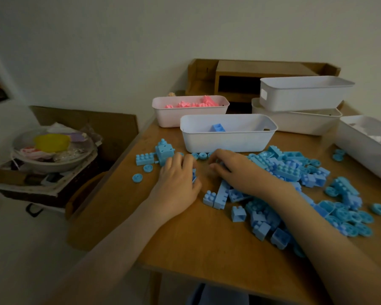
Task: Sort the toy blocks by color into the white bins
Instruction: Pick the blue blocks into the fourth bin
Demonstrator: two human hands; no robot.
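Many light blue toy blocks [290,170] and blue wheels lie spread over the wooden table [207,243], mostly on the right. My left hand [176,181] rests palm down left of the pile, its fingers and thumb curled round a blue block [194,176] that shows at the thumb. My right hand [235,170] lies on the pile's left edge with fingers curled over blocks. Just behind both hands stands a white bin [229,139] holding one blue block [218,128]. Behind it, a second bin [185,117] holds pink blocks [194,104].
Two white bins [306,93] are stacked at the back right, and another bin [365,148] with white pieces sits at the right edge. A wooden organiser [240,80] stands against the wall. Left of the table, a box carries a bowl [51,150] of odds and ends.
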